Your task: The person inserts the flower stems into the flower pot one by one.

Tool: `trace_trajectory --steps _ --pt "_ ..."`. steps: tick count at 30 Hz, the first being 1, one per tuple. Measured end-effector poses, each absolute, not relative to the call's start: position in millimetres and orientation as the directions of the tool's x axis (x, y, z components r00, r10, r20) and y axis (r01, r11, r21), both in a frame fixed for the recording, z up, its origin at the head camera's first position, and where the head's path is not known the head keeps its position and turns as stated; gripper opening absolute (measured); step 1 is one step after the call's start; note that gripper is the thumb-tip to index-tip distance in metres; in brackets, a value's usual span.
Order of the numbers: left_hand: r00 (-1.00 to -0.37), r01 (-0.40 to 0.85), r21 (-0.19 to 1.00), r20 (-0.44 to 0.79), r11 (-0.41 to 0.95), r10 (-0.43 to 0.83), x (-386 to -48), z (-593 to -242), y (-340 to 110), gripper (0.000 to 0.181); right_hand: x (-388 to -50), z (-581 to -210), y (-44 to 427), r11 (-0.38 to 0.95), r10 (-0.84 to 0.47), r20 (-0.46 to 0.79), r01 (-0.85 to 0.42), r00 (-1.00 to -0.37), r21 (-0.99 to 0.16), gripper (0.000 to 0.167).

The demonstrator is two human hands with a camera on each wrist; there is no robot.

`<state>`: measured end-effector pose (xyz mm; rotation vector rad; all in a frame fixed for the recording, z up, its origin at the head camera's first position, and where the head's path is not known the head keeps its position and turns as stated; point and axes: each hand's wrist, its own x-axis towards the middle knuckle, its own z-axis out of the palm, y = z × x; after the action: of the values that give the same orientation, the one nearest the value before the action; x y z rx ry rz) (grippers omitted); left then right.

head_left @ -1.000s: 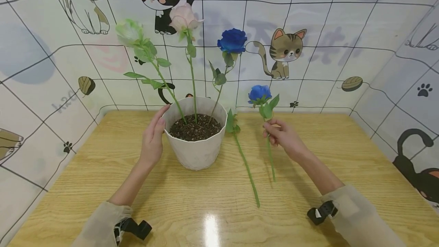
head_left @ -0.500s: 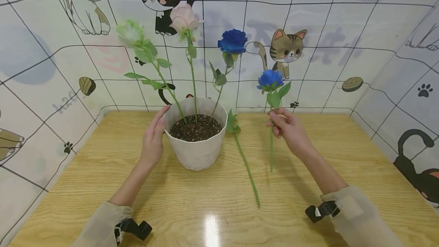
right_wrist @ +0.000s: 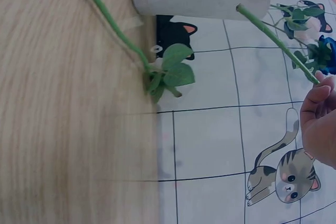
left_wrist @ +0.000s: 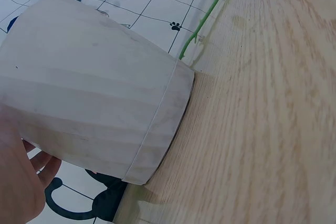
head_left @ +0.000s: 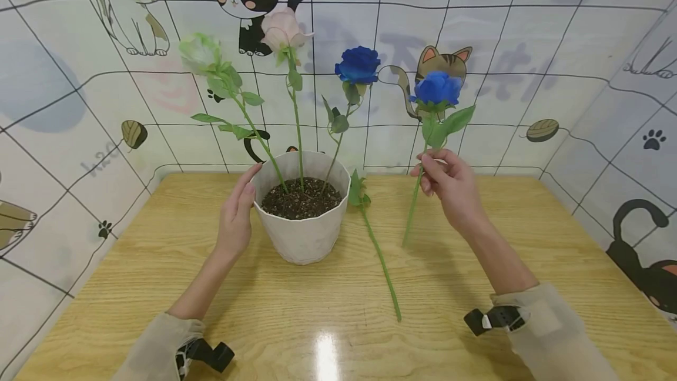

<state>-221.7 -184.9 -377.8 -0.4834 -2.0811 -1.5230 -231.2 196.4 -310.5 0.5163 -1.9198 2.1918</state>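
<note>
A white pot [head_left: 302, 241] of dark soil [head_left: 301, 207] stands on the table. Three artificial roses rise from the soil: a pale green rose [head_left: 201, 53], a pink rose [head_left: 284, 29] and a dark blue rose [head_left: 358, 64]. My left hand [head_left: 235, 219] rests with fairly straight fingers against the pot's left side. To the right of the pot, my right hand [head_left: 456, 190] pinches a blue rose [head_left: 436, 88] by its stem below the leaves. That stem [right_wrist: 278, 43] hangs above the table, its lower end slanting toward the pot.
Another green stem [head_left: 382, 257] with leaves lies on the wooden table [head_left: 264, 322] just right of the pot; I cannot see its bloom. A cat-patterned wall sheet [head_left: 492, 28] borders the table's back edge.
My right hand has lifted the blue rose up and slightly right, and its stem's lower end has swung left toward the pot. My left hand has stayed at the pot.
</note>
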Motion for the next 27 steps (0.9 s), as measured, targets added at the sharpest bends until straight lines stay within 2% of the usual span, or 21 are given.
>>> trace_trajectory --steps 15,21,27 --pt "-0.807 0.559 0.771 0.591 0.303 -0.014 -220 -377 -184 0.045 -226 -285 179 -0.304 0.026 0.479 -0.463 -0.878 -0.833 0.010" --pt "-0.808 0.557 0.770 0.589 0.311 -0.013 -220 -376 -184 0.046 -227 -273 167 -0.381 0.064 0.548 -0.528 -0.834 -0.759 0.008" --pt "-0.806 0.559 0.769 0.592 0.310 -0.016 -220 -376 -184 0.045 -227 -263 153 -0.354 0.109 0.613 -0.607 -0.783 -0.712 0.006"
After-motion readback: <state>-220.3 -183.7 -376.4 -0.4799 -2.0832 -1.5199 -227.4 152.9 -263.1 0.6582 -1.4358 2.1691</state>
